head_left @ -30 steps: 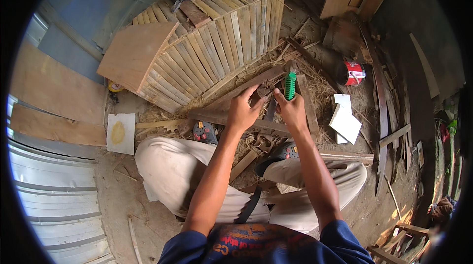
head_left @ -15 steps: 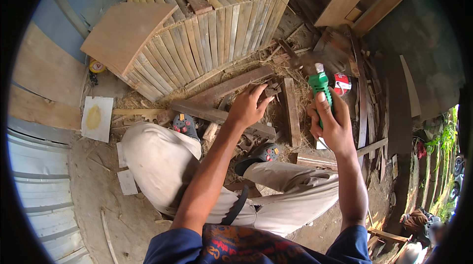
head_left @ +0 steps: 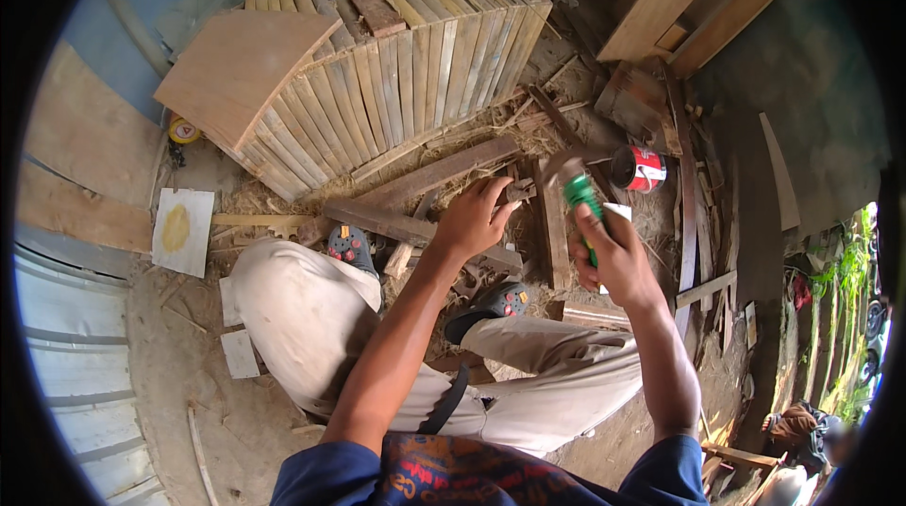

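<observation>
Left hand's grip pinches small brown wood block; right hand's grip wraps green-handled hammer, just right of it. Likely hammering step; next needs steady hold, careful aim.

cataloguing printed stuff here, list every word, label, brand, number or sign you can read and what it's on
Wording isn't copied here, only where print stands:
Navy shirt: orange and red lettering, creased.
Red can: white print, too small to read.
Yellow round item: small triangular mark, no readable words.
Green-handled tool in the right hand: blurred, nothing readable.
</observation>
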### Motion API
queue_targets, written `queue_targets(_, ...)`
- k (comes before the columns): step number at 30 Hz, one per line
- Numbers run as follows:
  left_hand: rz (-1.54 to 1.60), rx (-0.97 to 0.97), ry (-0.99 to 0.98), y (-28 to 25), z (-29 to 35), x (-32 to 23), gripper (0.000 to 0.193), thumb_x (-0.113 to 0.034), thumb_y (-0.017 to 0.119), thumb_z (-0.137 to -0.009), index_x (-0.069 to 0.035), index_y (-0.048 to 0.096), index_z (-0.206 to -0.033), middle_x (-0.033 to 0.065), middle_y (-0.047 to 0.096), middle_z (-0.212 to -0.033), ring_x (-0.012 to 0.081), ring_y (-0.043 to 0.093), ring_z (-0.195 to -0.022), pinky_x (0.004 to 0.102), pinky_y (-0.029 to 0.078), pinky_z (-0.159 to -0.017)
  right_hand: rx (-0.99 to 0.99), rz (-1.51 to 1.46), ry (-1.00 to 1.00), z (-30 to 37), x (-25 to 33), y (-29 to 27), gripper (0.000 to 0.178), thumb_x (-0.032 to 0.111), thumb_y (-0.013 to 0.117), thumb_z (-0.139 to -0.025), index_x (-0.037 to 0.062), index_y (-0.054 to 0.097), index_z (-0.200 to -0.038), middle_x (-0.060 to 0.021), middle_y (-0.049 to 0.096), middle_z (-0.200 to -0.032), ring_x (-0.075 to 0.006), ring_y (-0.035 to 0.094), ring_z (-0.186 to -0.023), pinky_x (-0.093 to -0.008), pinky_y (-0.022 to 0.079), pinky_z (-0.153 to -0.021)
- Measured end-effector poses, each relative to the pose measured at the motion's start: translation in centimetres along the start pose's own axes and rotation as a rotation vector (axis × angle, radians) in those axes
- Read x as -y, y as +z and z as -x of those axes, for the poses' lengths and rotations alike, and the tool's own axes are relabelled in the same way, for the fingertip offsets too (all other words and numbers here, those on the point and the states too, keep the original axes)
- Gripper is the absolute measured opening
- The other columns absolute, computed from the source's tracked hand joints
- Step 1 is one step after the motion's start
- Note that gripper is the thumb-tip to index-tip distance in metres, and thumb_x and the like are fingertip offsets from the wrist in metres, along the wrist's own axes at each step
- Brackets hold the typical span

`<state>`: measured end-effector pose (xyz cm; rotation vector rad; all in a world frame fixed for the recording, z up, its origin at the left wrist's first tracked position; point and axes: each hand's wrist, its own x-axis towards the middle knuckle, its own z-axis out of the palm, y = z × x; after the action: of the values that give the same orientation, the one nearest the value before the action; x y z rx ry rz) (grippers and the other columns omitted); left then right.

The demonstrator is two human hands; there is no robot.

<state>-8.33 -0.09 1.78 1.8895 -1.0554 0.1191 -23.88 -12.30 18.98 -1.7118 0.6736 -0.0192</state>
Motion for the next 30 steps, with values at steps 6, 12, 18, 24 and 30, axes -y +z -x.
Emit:
queue_targets(6,0.025,-0.047,-0.009,-0.2,-0.2,0.6,0.041,-0.025,0.065,-0.095,-0.002,0.056,-0.128,0.0213,0.065,-0.118,0.0404,0.066,-0.102,0.046,0.057,-0.084,-0.04,-0.03,-0.276,-0.2,-1.9,1.0,0.051,0.049,0.048,-0.106,-0.0018,0.053,-0.106,0.0014,0.051,-0.067,-0.0047,0.046,-0.051,-0.0214,0.036,-0.044)
queue_targets(12,0.031,-0.019,0.038,-0.1,-0.1,0.9,0.041,-0.027,0.066,-0.096,-0.003,0.056,-0.129,0.0211,0.066,-0.119,0.0398,0.067,-0.101,0.045,0.057,-0.084,0.025,0.002,-0.052,-0.4,-1.1,0.6,0.044,0.041,0.044,-0.109,-0.0016,0.052,-0.116,-0.0016,0.047,-0.07,-0.0051,0.039,-0.045,-0.0237,0.033,-0.041)
queue_targets(18,0.04,-0.045,0.048,-0.2,-0.2,0.6,0.04,-0.025,0.066,-0.095,-0.004,0.057,-0.128,0.0215,0.067,-0.116,0.0408,0.068,-0.099,0.0451,0.058,-0.082,-0.026,-0.045,-0.42,0.5,-1.1,1.7,0.05,0.048,0.048,-0.106,-0.0018,0.051,-0.107,0.0002,0.052,-0.07,-0.0046,0.048,-0.055,-0.0216,0.038,-0.047)
queue_targets(24,0.046,0.001,0.032,-0.1,0.1,0.0,0.038,-0.025,0.067,-0.094,-0.007,0.058,-0.127,0.0211,0.067,-0.113,0.0406,0.068,-0.096,0.0458,0.058,-0.08,0.033,0.052,-0.186,1.4,0.9,1.9,0.043,0.041,0.049,-0.108,-0.0018,0.054,-0.114,0.003,0.048,-0.067,-0.0028,0.046,-0.057,-0.0219,0.039,-0.048)
queue_targets(30,0.131,-0.012,0.052,0.3,0.4,-0.2,0.034,-0.024,0.067,-0.095,-0.004,0.061,-0.122,0.0215,0.068,-0.112,0.0408,0.066,-0.102,0.0465,0.055,-0.085,0.076,-0.089,-0.309,1.7,2.6,0.6,0.038,0.04,0.049,-0.107,0.0028,0.052,-0.102,0.0028,0.048,-0.069,-0.0049,0.044,-0.055,-0.0249,0.038,-0.049)
